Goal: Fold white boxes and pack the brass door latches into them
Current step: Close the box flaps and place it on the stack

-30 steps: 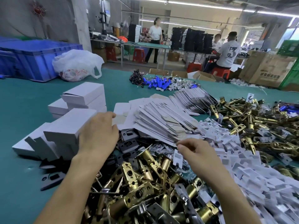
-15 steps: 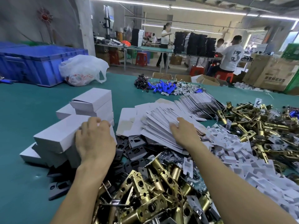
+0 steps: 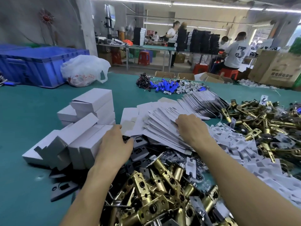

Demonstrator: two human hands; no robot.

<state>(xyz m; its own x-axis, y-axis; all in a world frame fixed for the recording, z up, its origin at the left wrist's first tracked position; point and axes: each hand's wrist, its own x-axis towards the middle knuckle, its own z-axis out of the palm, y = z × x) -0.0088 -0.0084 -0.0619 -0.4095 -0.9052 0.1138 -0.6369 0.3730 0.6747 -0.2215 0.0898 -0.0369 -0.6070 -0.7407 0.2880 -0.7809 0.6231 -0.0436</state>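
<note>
**L hand:** Your L hand (image 3: 114, 144) lies back-up w/ fingers relaxed and nearly straight, set against the near end of the folded white boxes (image 3: 91, 110). It grips nothing.

**Folded boxes:** These are stacked in rows just left of and beyond that hand, some w/ end flaps unclosed.

**R hand:** Your R hand (image 3: 192, 129) rests on the fanned heap of flat box blanks (image 3: 161, 126). The fingers are bent down, w/ tips pushed in among the sheet edges. Whether a blank is pinched cannot be told.

**Blanks:** The heap spreads from btwn your hands out beyond the R hand.

**Latches:** Brass door latches (image 3: 156, 193) are piled loose btwn your forearms, nearer you than both hands. A second heap of latches (image 3: 263, 121) sits right of the R hand.

**Other parts:**
- Dark strike plates (image 3: 140, 145) lie under and just right of the L hand.
- White moulded inserts (image 3: 244, 154) lie just right of the R wrist, btwn it and the second heap.

**Surface:** All rest on the green counter (image 3: 24, 111).

**Background:**
- Well beyond the L hand are a blue crate (image 3: 37, 66) and a white plastic bag (image 3: 84, 70).
- Beyond the R hand are small blue cylinders w/ wires (image 3: 164, 87).
</note>
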